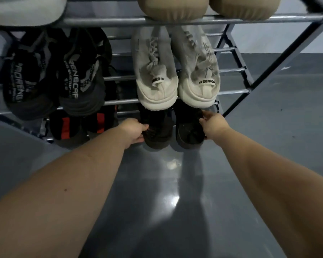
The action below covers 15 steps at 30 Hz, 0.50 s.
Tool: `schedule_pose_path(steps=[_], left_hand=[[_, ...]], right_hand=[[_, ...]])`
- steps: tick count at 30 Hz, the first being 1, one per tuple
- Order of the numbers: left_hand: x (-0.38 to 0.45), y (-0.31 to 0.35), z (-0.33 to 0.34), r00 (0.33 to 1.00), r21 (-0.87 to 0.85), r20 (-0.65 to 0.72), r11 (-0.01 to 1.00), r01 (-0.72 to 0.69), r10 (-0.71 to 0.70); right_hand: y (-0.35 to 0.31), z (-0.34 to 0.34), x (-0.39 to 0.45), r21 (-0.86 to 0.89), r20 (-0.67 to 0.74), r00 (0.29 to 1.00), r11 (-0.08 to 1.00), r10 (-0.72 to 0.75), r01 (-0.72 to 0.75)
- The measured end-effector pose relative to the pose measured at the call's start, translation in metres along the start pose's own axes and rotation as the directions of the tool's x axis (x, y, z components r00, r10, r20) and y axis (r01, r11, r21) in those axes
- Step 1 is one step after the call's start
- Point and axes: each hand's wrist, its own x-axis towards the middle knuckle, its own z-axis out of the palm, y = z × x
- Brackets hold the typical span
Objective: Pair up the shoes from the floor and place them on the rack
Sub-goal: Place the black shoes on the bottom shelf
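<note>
Two black shoes sit side by side on the lowest tier of the metal rack (231,92), heels toward me. My left hand (134,130) grips the left black shoe (157,131) at its outer side. The right black shoe (189,133) is held at its outer edge by my right hand (212,124). The toes of both shoes are hidden under the tier above.
A white pair (175,75) and a black lettered pair (50,75) lie on the middle tier. A black pair with red stripes (78,125) sits on the lowest tier at left. Beige shoes (175,6) are on top. Glossy grey floor (166,202) lies below.
</note>
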Motion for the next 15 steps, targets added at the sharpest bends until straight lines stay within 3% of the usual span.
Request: schedule_pose_path(steps=[5,7,8,9,10,12,13,15], left_hand=[[0.023,0.011,0.004,1.000,-0.053,0.002,0.999,0.009,-0.009],[0.028,0.013,0.006,1.000,-0.045,0.005,0.999,0.009,-0.009],[0.031,0.014,0.007,1.000,-0.042,0.016,0.999,0.009,-0.009],[0.034,0.014,0.007,1.000,-0.049,0.023,0.999,0.007,-0.006],[0.035,0.016,0.008,1.000,-0.057,0.023,0.998,0.004,-0.003],[0.038,0.019,0.008,1.000,-0.073,0.010,0.997,-0.004,0.005],[0.039,0.019,0.009,1.000,-0.072,0.002,0.997,-0.008,0.009],[0.039,0.018,0.009,1.000,-0.062,-0.017,0.998,-0.025,0.024]], right_hand=[[-0.010,0.005,0.029,-0.021,-0.115,0.993,1.000,-0.024,0.022],[-0.014,0.009,0.035,0.081,-0.082,0.997,0.997,0.008,-0.001],[-0.017,0.010,0.038,0.239,-0.074,0.997,0.971,0.034,-0.015],[-0.023,0.010,0.037,0.458,-0.063,0.995,0.888,0.074,-0.037],[-0.027,0.009,0.040,0.680,-0.049,0.988,0.730,0.143,-0.072],[-0.030,0.010,0.049,0.936,0.048,0.972,0.328,0.228,-0.124],[-0.030,0.010,0.052,0.958,0.067,0.970,0.257,0.232,-0.127],[-0.029,0.012,0.055,0.960,0.053,0.975,0.258,0.215,-0.110]])
